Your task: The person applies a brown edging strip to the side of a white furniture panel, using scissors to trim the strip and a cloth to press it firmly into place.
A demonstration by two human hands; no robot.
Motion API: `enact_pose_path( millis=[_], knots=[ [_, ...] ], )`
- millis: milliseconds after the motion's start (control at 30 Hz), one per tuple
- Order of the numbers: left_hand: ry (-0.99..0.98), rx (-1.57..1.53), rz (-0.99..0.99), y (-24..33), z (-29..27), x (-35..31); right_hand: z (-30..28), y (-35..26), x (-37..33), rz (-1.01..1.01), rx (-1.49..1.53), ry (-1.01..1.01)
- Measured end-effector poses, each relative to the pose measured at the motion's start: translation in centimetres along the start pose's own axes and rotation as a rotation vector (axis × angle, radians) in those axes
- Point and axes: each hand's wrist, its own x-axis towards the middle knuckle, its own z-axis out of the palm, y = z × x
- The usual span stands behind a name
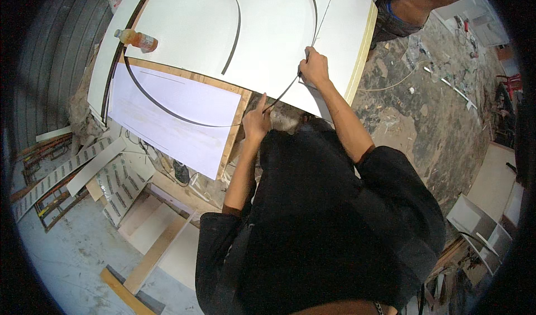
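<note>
A long thin dark strip (167, 113) lies in a wide curve across white boards (268, 36) on the work surface. My left hand (255, 119) pinches the strip near the wooden-edged corner of the lower white panel (178, 119). My right hand (314, 66) grips the same strip a little farther along, on the large white board, where it bends up and away. A second dark curved strip (237, 30) rests on the board beyond. My black shirt hides whatever lies below my hands.
A plastic bottle of orange liquid (137, 39) lies on the board at the far left. Another person (413, 2) stands past the board's right corner. Planks and white offcuts (111, 175) litter the floor at left, white box parts (480, 220) at right. The ground is rubble-strewn.
</note>
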Motion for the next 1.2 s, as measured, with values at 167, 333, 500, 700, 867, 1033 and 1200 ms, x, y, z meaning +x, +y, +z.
enact_pose_path(
  millis=[167,333,500,700,867,1033,1200],
  knots=[
    [0.127,0.064,0.066,1.9,-0.4,-0.5,0.8,1.2,-0.3,0.052,-0.021,0.013],
    [0.216,0.044,0.035,1.3,-0.6,-2.1,0.5,0.4,-0.5,0.015,0.006,0.038],
    [0.335,0.024,0.104,0.5,-0.1,-2.2,-1.1,-0.7,-0.5,0.063,-0.001,-0.036],
    [0.307,0.005,0.136,0.2,0.5,-1.8,-1.4,0.2,-0.6,0.013,0.031,-0.042],
    [0.358,-0.044,0.122,-0.5,1.0,-2.1,-4.3,-1.2,0.8,0.095,0.281,-0.017],
    [0.288,-0.088,0.073,-0.8,1.1,-1.8,-9.0,1.6,11.8,-0.168,0.278,0.290],
    [0.212,0.009,0.004,-1.5,1.7,-1.3,-7.7,2.8,22.2,-0.314,0.227,0.115]
  ],
)
